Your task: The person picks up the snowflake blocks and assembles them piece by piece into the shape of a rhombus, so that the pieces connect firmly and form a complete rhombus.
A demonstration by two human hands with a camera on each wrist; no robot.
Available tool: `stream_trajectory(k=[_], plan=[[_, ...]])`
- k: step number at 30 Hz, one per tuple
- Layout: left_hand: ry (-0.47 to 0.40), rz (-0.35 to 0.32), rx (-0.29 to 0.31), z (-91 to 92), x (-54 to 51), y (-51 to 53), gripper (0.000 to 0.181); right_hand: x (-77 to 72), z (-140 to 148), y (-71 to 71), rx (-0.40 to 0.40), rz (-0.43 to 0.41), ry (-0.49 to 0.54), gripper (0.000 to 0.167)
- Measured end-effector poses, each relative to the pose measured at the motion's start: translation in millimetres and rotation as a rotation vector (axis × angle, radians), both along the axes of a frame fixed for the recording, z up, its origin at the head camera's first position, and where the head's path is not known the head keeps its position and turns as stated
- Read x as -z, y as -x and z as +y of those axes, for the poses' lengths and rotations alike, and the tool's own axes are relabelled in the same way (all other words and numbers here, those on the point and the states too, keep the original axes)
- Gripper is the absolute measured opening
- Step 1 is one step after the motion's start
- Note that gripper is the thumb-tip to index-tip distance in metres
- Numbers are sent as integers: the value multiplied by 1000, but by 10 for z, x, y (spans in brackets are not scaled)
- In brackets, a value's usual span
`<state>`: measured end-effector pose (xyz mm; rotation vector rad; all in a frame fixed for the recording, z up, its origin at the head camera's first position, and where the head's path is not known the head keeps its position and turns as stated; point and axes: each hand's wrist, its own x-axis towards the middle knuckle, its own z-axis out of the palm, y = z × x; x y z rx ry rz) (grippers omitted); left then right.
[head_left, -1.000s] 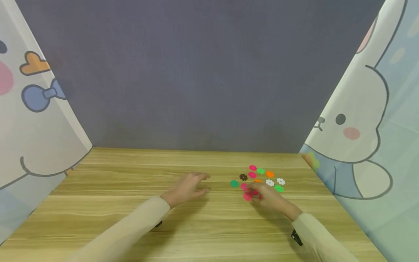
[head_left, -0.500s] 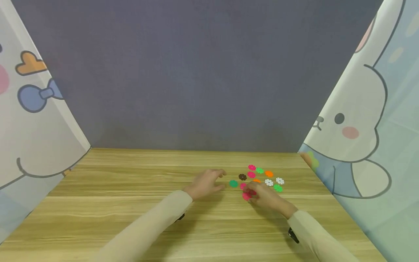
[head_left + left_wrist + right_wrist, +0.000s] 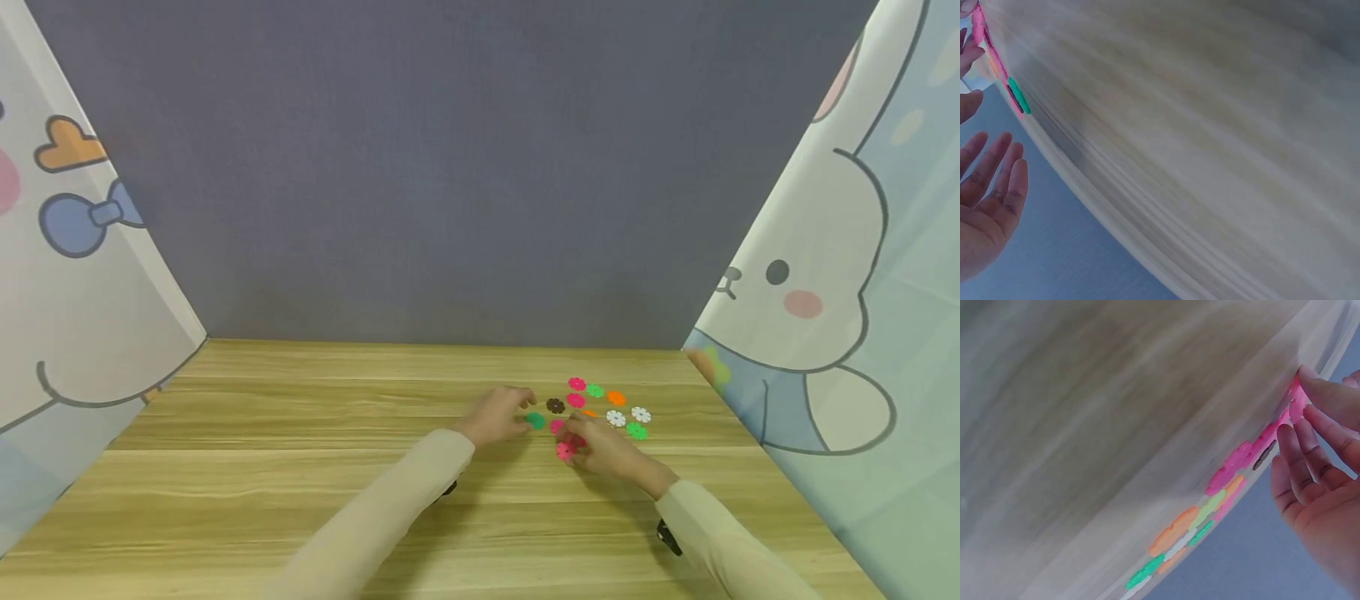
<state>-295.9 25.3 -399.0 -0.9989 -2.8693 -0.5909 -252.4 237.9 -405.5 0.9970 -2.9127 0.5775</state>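
Beside the scattered flower-shaped discs, my left hand (image 3: 497,414) hovers with its fingers relaxed and holds nothing. Its fingertips are close to a teal flower disc (image 3: 535,421); whether they touch it I cannot tell. In the left wrist view the left hand's fingers (image 3: 1007,187) are spread loosely, away from the teal disc (image 3: 1019,95). My right hand (image 3: 609,450) pinches a pink flower disc (image 3: 566,451) at the near side of the group. The right wrist view shows that pink disc (image 3: 1297,400) between thumb and index finger. Other pink discs lie partly hidden under the right hand.
Around the hands on the wooden table (image 3: 300,417) lie a brown disc (image 3: 556,406), an orange disc (image 3: 616,398), a white disc (image 3: 616,418), a green disc (image 3: 637,431) and several more. A grey panel (image 3: 450,167) stands behind; printed cloths flank both sides.
My left hand has moved right across the table, up to the teal disc. The right hand has stayed nearly in place at the pink discs.
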Motion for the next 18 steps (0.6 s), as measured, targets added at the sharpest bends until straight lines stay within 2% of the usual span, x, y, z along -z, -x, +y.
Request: stream_trajectory(k=[18], plan=[[75,-50,-15,130,16,81,42,-1,33,-12,-22,-19,53,23]])
